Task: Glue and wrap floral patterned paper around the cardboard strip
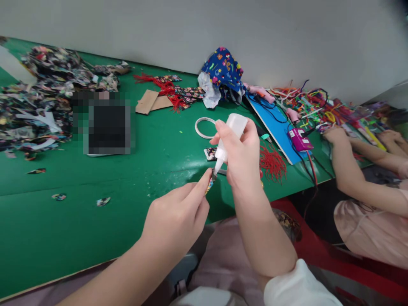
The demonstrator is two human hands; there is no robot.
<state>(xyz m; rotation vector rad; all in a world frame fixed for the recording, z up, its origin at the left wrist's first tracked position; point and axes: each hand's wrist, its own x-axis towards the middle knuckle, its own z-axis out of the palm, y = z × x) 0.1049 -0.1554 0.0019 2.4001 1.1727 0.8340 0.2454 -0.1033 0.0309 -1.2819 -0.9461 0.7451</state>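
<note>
Glue bottle (230, 138) gripped by right hand (242, 159), nozzle on patterned scrap (210, 183)

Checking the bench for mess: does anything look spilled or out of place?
Nothing spilled. A few small patterned scraps lie loose on the green table, apart from the big pile. The right hand holds the glue bottle tip-down onto the piece pinched by the left hand.

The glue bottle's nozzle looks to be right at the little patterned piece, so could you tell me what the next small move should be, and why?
Probably a gentle squeeze of the glue bottle. The right hand holds it tipped nozzle-down, its tip meeting the small patterned piece pinched in the left hand fingertips above the green table. No glue shows on the piece.
</note>
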